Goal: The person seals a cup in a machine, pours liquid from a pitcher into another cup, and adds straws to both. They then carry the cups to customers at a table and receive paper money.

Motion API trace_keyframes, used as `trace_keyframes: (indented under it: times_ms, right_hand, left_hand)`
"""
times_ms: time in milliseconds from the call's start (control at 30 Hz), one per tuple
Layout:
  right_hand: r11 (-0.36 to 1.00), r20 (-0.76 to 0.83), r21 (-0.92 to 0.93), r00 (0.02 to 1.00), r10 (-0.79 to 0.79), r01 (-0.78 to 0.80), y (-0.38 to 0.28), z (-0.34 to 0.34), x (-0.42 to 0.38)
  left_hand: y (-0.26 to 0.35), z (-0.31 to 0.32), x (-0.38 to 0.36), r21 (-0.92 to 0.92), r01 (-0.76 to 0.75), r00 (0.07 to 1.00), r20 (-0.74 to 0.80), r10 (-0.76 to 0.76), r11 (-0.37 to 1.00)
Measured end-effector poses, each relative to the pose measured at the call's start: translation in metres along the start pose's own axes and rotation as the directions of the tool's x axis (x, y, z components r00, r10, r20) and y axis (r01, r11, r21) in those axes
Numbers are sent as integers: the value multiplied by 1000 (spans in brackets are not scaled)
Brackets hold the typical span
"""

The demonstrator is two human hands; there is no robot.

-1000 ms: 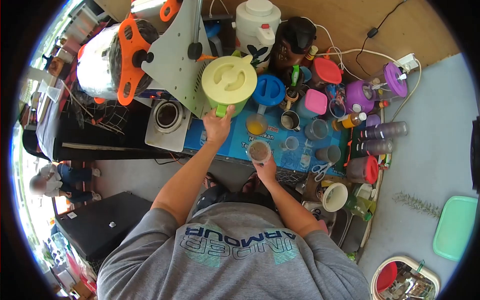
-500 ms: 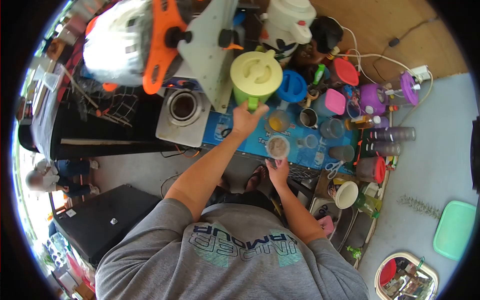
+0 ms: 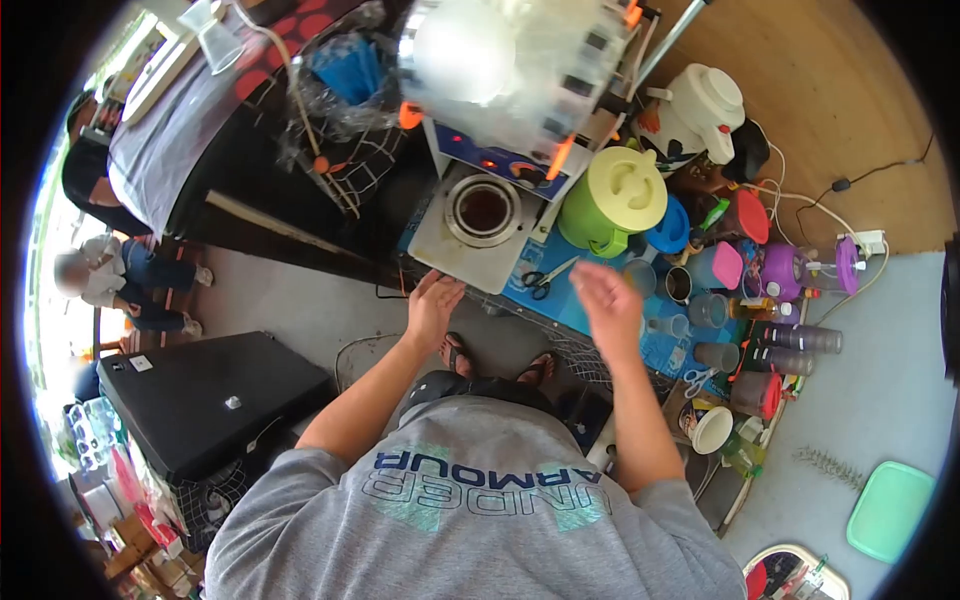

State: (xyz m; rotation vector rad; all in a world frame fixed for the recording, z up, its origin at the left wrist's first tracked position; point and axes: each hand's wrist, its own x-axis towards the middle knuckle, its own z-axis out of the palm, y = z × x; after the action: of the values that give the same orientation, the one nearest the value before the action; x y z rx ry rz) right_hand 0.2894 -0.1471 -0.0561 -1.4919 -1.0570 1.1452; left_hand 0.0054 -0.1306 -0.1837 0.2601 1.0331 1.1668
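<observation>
My left hand [image 3: 434, 306] is at the front edge of a white sealing machine's base plate [image 3: 432, 228], fingers stretched out and nothing seen in it. A round metal holder [image 3: 483, 209] with a dark inside is set in that plate. My right hand [image 3: 608, 305] is raised over the blue table cover, fingers slightly curved and apart, with no object visible in it. Just beyond it stands a green pitcher [image 3: 612, 203] with a pale yellow lid. Black-handled scissors [image 3: 541, 284] lie between my hands. The cup of pale drink is not visible.
Clear cups [image 3: 708, 310], a blue-lidded container [image 3: 668, 225], a white jug [image 3: 703, 110] and bottles crowd the table's right side. White-handled scissors [image 3: 697, 379] lie near the front. A black case [image 3: 205, 400] is at left, and a person [image 3: 140, 280] sits farther off.
My left hand has let go of the pitcher and moved to the machine's front edge. My right hand no longer shows the cup of pale drink and is raised. The view has turned left.
</observation>
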Motion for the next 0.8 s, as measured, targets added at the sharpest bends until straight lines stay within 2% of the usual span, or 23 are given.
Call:
trace_keyframes:
  times_ms: [33,67,133,200,267,433,500,633,667,733,800]
  right_hand:
    - [997,-14,2,997,-77,77,-20,4,12]
    - [997,-10,-4,997,-81,81,-34,9,18]
    - [977,-15,92,981,-193,194,-53,16,24]
    - [978,-10,64,980,-199,199,-54,25,17]
    - [989,39,121,996,-85,80,-43,33,5]
    - [996,65,53,996,62,-65,-4,42,-35]
    - [985,104,13,980,167,-169,6,45,-53]
    - [964,75,-181,975,210,-194,17,46,-85]
    - [977,85,-81,975,204,-197,32,45,-94]
    - [959,84,-174,967,242,-225,37,42,-106]
    - [949,40,-195,964,262,-249,36,40,-116]
  left_hand:
    - [2,2,-3,18,1,999,47,-2,1000]
    - [4,6,-5,37,1,995,97,-5,999]
    - [9,14,-7,27,6,993,117,-9,1000]
    - [10,20,-3,-34,25,989,148,-20,999]
    - [8,22,6,-51,27,986,163,-18,998]
    - [13,38,36,-62,36,975,219,-22,997]
    - [13,43,50,-32,34,972,232,-25,999]
    - [5,51,84,-25,11,965,263,-4,1000]
    - [6,55,90,-11,34,956,293,-29,999]
    - [5,62,107,67,-32,957,289,11,997]
    - [10,67,124,141,-18,944,328,-29,990]
